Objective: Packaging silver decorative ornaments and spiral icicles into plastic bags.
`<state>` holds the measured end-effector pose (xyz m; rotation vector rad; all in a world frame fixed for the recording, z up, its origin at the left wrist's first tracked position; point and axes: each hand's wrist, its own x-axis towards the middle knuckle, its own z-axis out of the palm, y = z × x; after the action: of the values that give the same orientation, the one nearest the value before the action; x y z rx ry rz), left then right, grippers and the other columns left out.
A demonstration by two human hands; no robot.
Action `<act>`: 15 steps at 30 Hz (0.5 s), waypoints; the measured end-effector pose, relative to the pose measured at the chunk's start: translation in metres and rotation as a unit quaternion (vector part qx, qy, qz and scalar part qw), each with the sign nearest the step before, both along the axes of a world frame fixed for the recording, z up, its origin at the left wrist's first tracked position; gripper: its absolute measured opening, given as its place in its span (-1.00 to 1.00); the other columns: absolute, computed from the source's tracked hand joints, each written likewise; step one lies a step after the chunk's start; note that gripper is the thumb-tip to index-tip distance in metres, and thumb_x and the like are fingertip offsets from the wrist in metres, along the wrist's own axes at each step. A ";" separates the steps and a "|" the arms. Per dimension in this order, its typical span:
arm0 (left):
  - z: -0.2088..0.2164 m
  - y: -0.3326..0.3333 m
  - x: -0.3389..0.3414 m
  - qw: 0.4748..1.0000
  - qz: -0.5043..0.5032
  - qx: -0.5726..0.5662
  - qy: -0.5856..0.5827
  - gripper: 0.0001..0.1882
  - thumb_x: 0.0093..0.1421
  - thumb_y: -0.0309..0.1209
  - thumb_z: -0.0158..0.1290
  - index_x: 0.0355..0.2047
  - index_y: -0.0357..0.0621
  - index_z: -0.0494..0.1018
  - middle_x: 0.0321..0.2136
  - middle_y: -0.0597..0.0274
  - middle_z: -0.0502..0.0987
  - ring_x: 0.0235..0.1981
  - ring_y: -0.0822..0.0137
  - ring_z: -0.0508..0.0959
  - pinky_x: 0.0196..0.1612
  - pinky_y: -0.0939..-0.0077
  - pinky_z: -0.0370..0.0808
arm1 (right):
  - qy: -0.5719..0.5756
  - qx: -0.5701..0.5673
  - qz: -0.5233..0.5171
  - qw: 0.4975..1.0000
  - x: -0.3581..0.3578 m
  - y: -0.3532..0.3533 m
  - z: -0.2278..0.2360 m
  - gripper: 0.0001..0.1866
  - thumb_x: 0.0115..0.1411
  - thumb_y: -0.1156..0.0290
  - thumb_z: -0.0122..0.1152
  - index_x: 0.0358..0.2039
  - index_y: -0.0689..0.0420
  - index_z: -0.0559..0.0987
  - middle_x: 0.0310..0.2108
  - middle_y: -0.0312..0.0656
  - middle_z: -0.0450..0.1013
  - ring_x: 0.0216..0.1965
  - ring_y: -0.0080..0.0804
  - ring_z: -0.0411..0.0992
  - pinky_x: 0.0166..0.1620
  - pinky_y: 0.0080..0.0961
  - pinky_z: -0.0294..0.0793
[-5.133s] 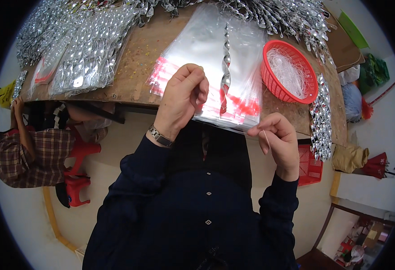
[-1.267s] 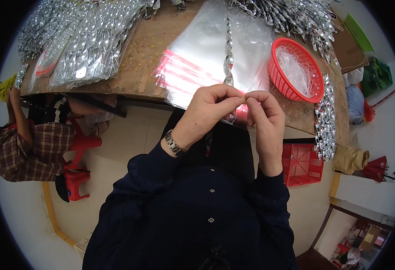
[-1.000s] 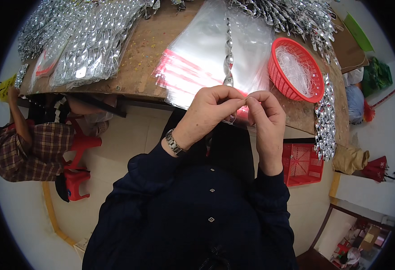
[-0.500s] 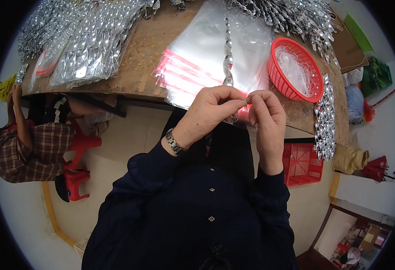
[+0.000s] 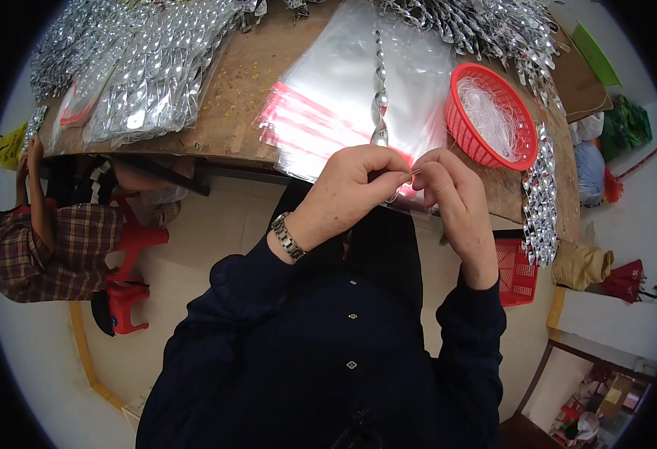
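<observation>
My left hand [image 5: 347, 183], wearing a metal wristwatch [image 5: 287, 238], is closed in a pinch at the table's front edge. Its fingers cover the near end of a twisted silver foil strip [image 5: 380, 97]; what lies between them is hidden. Fingertip to fingertip with it, my right hand [image 5: 452, 198] pinches what looks like a thin clear thread [image 5: 416, 172]. Beneath both hands and the strip lies a fanned stack of clear plastic bags [image 5: 321, 112] with red-pink edges.
A red basket [image 5: 523, 93] of clear threads stands right of the bags. Silver strips [image 5: 540, 198] hang over the table's right edge; bagged ones [image 5: 153, 82] lie at left. Below is a red crate [image 5: 517, 273]. A person in a plaid shirt [image 5: 66, 251] works at far left.
My right forearm has swung outward to the right, and its hand has turned and dropped slightly, fingertips still at the left hand's. The left hand has barely moved.
</observation>
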<state>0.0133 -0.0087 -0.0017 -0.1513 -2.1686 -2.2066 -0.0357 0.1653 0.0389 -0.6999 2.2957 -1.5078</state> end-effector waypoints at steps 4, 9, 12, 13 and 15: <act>0.002 0.001 0.002 0.999 0.008 -0.038 0.023 -0.86 0.19 -0.50 0.06 -0.30 -0.34 0.52 -0.43 0.31 0.53 -0.39 0.55 0.46 -0.30 0.68 0.39 | 0.034 0.065 0.006 0.997 0.000 -0.002 0.010 -0.78 0.27 0.34 0.03 -0.39 0.25 0.47 -0.55 -0.34 0.33 -0.54 -0.67 0.25 -0.47 -0.67 0.24; 0.003 0.002 0.003 0.996 0.022 -0.071 0.041 -0.86 0.18 -0.51 0.06 -0.29 -0.32 0.53 -0.43 0.28 0.53 -0.39 0.53 0.47 -0.30 0.66 0.39 | 0.127 0.119 0.013 0.985 0.000 -0.005 0.018 -0.82 0.24 0.40 0.08 -0.43 0.25 0.46 -0.61 -0.34 0.29 -0.56 -0.66 0.23 -0.48 -0.65 0.23; 0.005 0.002 0.002 0.993 0.034 -0.088 0.076 -0.88 0.16 -0.53 0.06 -0.31 -0.30 0.53 -0.43 0.28 0.52 -0.41 0.51 0.45 -0.35 0.66 0.36 | 0.153 0.137 0.035 0.978 -0.004 -0.004 0.022 -0.83 0.24 0.41 0.08 -0.43 0.25 0.45 -0.61 -0.33 0.29 -0.56 -0.65 0.22 -0.48 -0.65 0.23; 0.007 0.001 0.001 0.990 0.034 -0.110 0.086 -0.89 0.16 -0.53 0.06 -0.32 -0.28 0.53 -0.43 0.28 0.51 -0.40 0.51 0.45 -0.38 0.66 0.33 | 0.153 0.138 0.035 0.978 -0.004 -0.004 0.023 -0.83 0.24 0.41 0.08 -0.43 0.25 0.45 -0.61 -0.33 0.29 -0.56 -0.65 0.22 -0.48 -0.65 0.23; 0.008 0.001 0.001 0.986 0.037 -0.131 0.096 -0.90 0.15 -0.53 0.06 -0.34 -0.26 0.54 -0.42 0.29 0.51 -0.40 0.51 0.44 -0.40 0.66 0.31 | 0.150 0.142 0.048 0.977 -0.005 -0.004 0.027 -0.84 0.25 0.43 0.08 -0.42 0.25 0.44 -0.60 -0.35 0.29 -0.56 -0.66 0.22 -0.48 -0.65 0.23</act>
<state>0.0142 -0.0081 0.0062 -0.2768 -2.3039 -1.7785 -0.0410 0.1610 0.0663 -0.9945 2.5815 -1.0586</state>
